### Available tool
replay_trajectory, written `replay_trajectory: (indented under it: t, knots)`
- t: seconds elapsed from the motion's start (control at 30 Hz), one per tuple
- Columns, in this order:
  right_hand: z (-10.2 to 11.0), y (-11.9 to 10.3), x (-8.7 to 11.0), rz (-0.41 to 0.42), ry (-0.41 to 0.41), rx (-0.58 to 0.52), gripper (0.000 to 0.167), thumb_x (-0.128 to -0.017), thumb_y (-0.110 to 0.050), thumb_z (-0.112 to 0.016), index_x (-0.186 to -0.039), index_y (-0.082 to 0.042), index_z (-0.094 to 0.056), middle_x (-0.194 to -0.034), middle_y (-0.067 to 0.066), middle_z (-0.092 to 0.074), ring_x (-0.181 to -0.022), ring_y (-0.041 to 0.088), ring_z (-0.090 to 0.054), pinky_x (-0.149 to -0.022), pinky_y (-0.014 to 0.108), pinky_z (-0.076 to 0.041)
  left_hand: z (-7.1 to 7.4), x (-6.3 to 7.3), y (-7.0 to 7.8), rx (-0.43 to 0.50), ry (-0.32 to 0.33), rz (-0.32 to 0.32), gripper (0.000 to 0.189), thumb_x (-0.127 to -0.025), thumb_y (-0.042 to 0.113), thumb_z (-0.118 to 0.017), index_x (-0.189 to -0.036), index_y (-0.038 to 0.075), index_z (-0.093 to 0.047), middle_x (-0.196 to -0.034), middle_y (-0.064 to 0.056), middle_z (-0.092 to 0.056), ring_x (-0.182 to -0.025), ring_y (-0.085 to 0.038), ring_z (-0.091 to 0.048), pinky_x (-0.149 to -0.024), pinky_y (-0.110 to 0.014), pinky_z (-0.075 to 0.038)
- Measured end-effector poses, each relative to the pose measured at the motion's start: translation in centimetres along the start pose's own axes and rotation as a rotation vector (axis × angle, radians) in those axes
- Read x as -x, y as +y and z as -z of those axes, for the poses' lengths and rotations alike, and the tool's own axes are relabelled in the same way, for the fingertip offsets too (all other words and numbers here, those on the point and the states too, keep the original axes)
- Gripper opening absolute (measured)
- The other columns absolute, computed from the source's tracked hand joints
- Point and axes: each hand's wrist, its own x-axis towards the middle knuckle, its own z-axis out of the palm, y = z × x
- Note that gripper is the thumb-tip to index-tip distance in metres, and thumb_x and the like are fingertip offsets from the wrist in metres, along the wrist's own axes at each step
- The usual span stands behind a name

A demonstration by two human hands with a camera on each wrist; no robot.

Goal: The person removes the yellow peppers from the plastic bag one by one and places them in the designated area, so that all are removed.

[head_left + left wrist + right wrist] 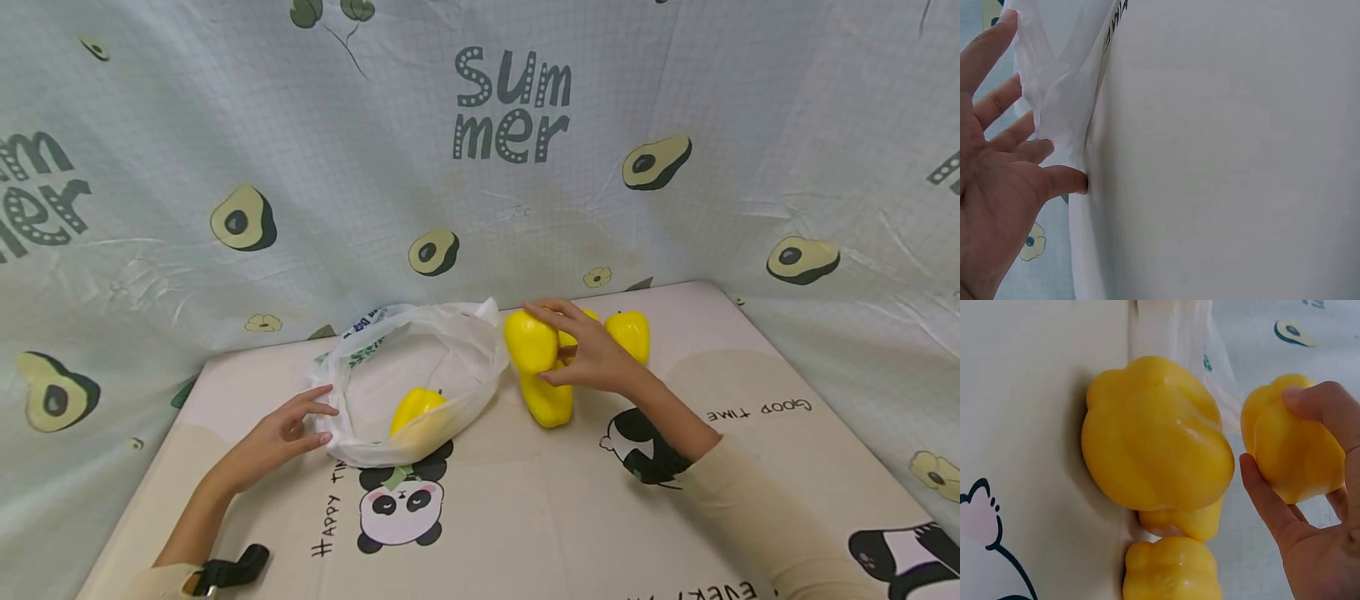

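My right hand (592,354) grips a yellow bell pepper (530,342) between thumb and fingers, just right of the white plastic bag's rim. In the right wrist view this held pepper (1291,440) is up off the table, beside a larger-looking yellow pepper (1157,434). My left hand (273,437) has its fingers spread at the bag's left edge, and fingertips touch the thin plastic (1060,94) in the left wrist view. The white plastic bag (457,425) lies with its mouth wide open, holding one yellow pepper (414,407).
One yellow pepper (547,406) lies below the right hand, another (628,333) stands to its right, and one more is partly hidden behind the fingers. The table (510,517) has a panda-print cover. A patterned curtain (337,208) hangs at the back and sides.
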Motion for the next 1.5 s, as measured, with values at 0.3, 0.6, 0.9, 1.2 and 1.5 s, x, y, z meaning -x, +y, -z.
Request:
replay_trajectory:
  t: [0.3, 0.6, 0.9, 1.2, 1.5]
  knots:
    - [1.0, 0.5, 0.6, -0.024, 0.005, 0.034, 0.091, -0.074, -0.008, -0.090, -0.154, -0.021, -0.047, -0.152, 0.005, -0.041, -0.134, 0.031, -0.049, -0.089, 0.044, -0.060, 0.0, 0.1, -0.2, 0.014, 0.001, 0.003, 0.034, -0.096, 0.023, -0.071, -0.126, 0.011, -0.064, -0.162, -0.019, -0.032, -0.148, -0.053, -0.021, -0.110, -0.076, -0.026]
    - [2.1, 1.1, 1.5, -0.038, 0.022, 0.054, 0.085, -0.073, -0.010, -0.091, -0.149, -0.018, -0.053, -0.151, 0.007, -0.042, -0.132, 0.032, -0.049, -0.086, 0.043, -0.061, 0.0, 0.2, -0.2, -0.017, 0.009, 0.006, 0.034, -0.095, 0.025, -0.072, -0.126, 0.013, -0.065, -0.162, -0.018, -0.033, -0.148, -0.052, -0.023, -0.110, -0.076, -0.028]
    - [3.1, 1.8, 2.6, -0.045, 0.061, 0.138, 0.083, -0.071, -0.012, -0.093, -0.145, -0.016, -0.057, -0.151, 0.010, -0.046, -0.128, 0.033, -0.052, -0.083, 0.040, -0.063, 0.0, 0.0, -0.3, -0.024, 0.004, 0.001, 0.034, -0.096, 0.026, -0.072, -0.126, 0.013, -0.065, -0.162, -0.018, -0.033, -0.148, -0.052, -0.022, -0.110, -0.075, -0.028]
    - [4.0, 2.4, 3.5, -0.058, 0.059, 0.172, 0.080, -0.071, -0.012, -0.093, -0.143, -0.013, -0.059, -0.148, 0.013, -0.049, -0.126, 0.035, -0.054, -0.085, 0.041, -0.062, 0.3, 0.1, 0.2, -0.002, -0.007, -0.004, 0.034, -0.095, 0.022, -0.072, -0.127, 0.011, -0.065, -0.162, -0.019, -0.032, -0.147, -0.053, -0.023, -0.110, -0.075, -0.028]
    - [4.7, 2.7, 4.2, -0.084, 0.058, 0.227, 0.081, -0.070, -0.012, -0.093, -0.144, -0.016, -0.059, -0.149, 0.013, -0.049, -0.132, 0.038, -0.049, -0.092, 0.055, -0.058, 0.3, 0.2, 0.2, -0.002, -0.006, 0.004, 0.035, -0.095, 0.021, -0.072, -0.127, 0.011, -0.065, -0.162, -0.018, -0.032, -0.147, -0.052, -0.024, -0.109, -0.076, -0.029]
